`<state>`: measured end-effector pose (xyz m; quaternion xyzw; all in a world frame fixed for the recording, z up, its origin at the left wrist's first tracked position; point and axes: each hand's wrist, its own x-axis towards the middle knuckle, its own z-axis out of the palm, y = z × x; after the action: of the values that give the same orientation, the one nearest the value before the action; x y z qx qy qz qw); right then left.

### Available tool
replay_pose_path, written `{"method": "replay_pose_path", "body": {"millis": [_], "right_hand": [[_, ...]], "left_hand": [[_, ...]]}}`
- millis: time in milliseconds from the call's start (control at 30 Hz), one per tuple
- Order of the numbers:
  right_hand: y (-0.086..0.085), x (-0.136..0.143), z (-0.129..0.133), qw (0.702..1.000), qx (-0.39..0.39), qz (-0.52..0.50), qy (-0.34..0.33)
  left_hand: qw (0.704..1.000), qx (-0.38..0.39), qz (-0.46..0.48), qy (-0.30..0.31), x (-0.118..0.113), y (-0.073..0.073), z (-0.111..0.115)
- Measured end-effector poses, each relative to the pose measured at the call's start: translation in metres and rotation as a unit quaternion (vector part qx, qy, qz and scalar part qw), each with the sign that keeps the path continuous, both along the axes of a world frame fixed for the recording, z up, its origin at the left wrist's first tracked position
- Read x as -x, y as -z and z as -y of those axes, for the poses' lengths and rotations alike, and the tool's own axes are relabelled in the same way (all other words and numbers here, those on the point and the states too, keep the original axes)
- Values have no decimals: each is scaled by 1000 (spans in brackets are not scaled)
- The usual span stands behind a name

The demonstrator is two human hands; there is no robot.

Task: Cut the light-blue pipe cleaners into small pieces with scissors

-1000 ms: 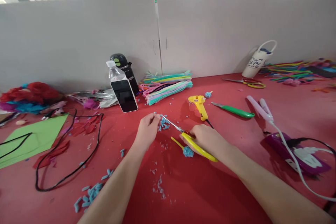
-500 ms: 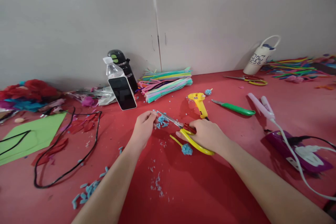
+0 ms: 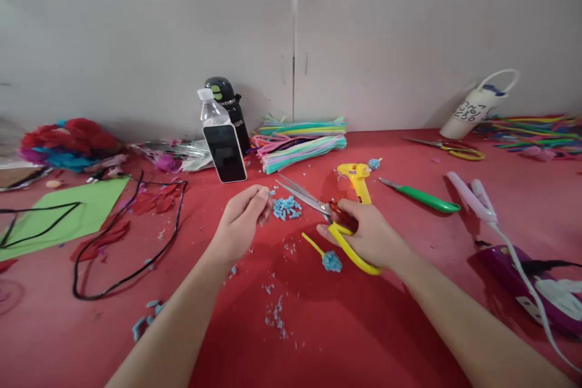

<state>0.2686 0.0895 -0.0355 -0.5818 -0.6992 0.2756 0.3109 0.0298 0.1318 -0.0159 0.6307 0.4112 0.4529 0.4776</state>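
My right hand (image 3: 368, 230) grips the red and yellow handles of a pair of scissors (image 3: 311, 199), whose blades point up and left and stand slightly apart. Left of the blade tips, my left hand (image 3: 243, 215) is closed in a pinch. A small bluish bit shows at its fingertips, too small to name. Between both hands lies a pile of short blue pieces (image 3: 286, 208) on the red table (image 3: 345, 333). Below the scissors rests a blue cluster (image 3: 331, 261) on a yellow stem. A similar small blue ball (image 3: 374, 163) lies farther back.
A yellow glue gun (image 3: 357, 177), a green-handled knife (image 3: 422, 197) and a pink hair straightener (image 3: 473, 197) lie to the right. A phone (image 3: 225, 154) leans on a bottle, near bundled pipe cleaners (image 3: 302, 148). A black cable (image 3: 118, 284) loops at left; a purple power strip (image 3: 500, 270) sits at right.
The view has turned left, so the table things appear shifted right. My left hand has drawn back from the scissor tips, and the blades have opened. The blue pile is more exposed.
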Motion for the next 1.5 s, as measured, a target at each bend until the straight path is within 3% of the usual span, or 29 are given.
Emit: {"method": "replay_pose_path", "body": {"millis": [533,1167,1500], "right_hand": [[8,0,1,991,-71,116,-1],[16,-4,-2,982,-106,159,2],[9,2,1,986,-90,140,-11]], "left_hand": [[981,-127,-109,-94,3,-12,11],[979,-117,-138,-97,4,-12,11],[980,-114,-139,-89,4,-12,11]]}}
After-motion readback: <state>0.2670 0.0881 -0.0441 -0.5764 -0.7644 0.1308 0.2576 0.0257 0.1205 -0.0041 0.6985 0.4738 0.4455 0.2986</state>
